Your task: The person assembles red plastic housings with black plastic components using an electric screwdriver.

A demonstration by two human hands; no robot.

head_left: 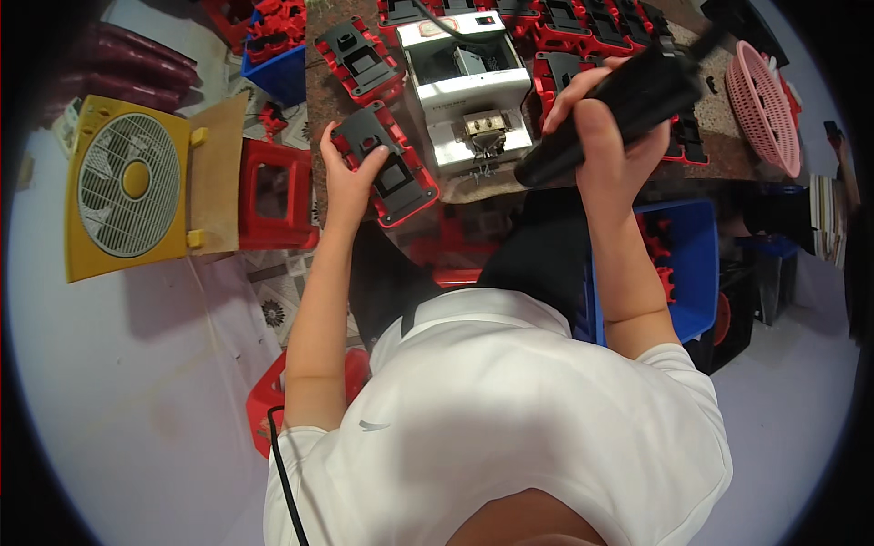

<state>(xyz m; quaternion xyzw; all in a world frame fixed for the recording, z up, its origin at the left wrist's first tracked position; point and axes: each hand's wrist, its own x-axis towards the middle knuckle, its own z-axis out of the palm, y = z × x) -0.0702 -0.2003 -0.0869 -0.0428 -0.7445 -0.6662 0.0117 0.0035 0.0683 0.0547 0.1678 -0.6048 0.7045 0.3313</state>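
A blue bin (pixel 685 264) sits below the counter (pixel 701 100) edge, just under the right forearm, with red plastic parts (pixel 657 259) lying against its left wall. A second blue bin (pixel 278 73) stands beyond the left hand, up and to its left, heaped with more red parts (pixel 273 20). A pink basket (pixel 763 105) lies tipped on the counter to the right of the right hand; what it holds cannot be told.

The left hand (pixel 346 177) has its grip closed on a red-and-black part (pixel 387 164): the thumb presses on the black top face and the fingers curl around the left edge. The part lies flat at the near edge of the counter, reaching to the right of the grip toward the white machine (pixel 466 86).

The right hand (pixel 605 136) has its grip clenched around a black power tool (pixel 628 100), held slanting, with the lower tip pointing down and left of the grip, near the front of the white machine. The tool's upper end runs up and right past the knuckles.

More red-and-black parts (pixel 360 56) lie on the counter beyond both hands, in a row behind the machine and the tool. Left of the left hand, off the counter, stand a red stool (pixel 273 196) and a yellow box fan (pixel 127 187).
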